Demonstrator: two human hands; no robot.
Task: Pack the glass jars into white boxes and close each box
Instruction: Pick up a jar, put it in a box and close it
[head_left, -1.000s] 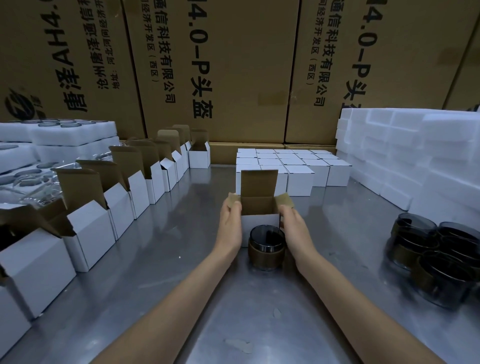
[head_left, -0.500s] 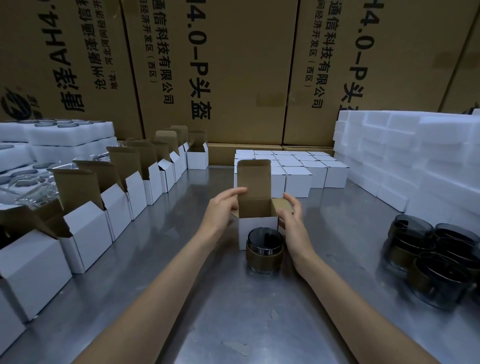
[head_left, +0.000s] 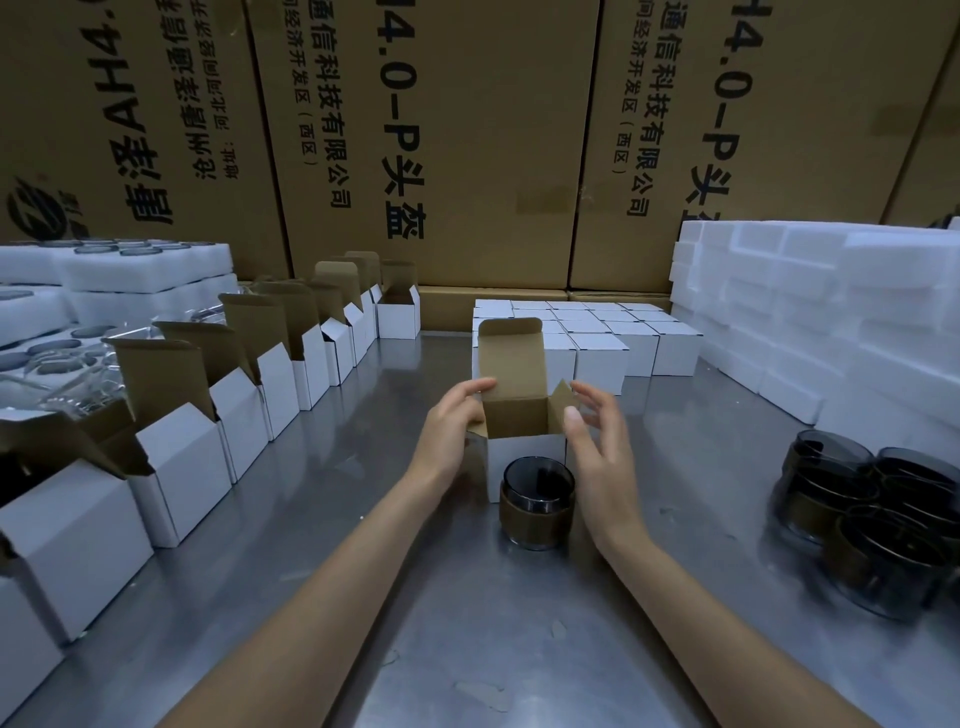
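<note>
An open white box (head_left: 524, 460) stands upright in the middle of the steel bench (head_left: 467, 649), its brown lid flap raised at the back and its side flaps spread. A dark glass jar (head_left: 537, 501) stands on the bench touching the front of the box, not inside it. The left hand (head_left: 454, 428) holds the left side of the box, its fingers curled round the top left edge by the side flap. The right hand (head_left: 597, 449) is just to the right of the box with its grip wide, fingers spread and relaxed, holding nothing; whether it touches the right flap cannot be told.

Behind the box sits a block of closed white boxes (head_left: 597, 338). To the left of the box runs a row of open boxes (head_left: 249, 395) with flaps up. Well to the right of the box is a cluster of more dark jars (head_left: 872, 519), and behind them stacked white foam pieces (head_left: 810, 312). Big brown cartons (head_left: 441, 130) form a wall behind everything.
</note>
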